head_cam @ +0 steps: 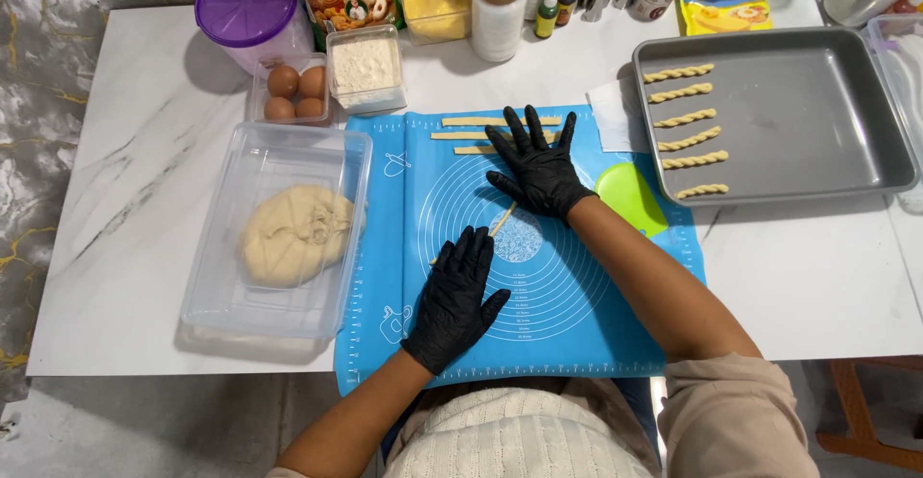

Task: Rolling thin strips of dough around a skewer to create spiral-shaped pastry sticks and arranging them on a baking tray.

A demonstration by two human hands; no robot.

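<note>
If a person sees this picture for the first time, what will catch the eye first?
First, the two black-gloved hands, left hand and right hand, pressed flat on a thin dough strip in the middle of the bright blue mat. Then the grey tray at the right with six twisted dough sticks.

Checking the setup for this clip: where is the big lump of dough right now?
The lump of dough sits in a clear plastic tub on the left of the head view, beside the blue mat, just below the eggs.
</note>
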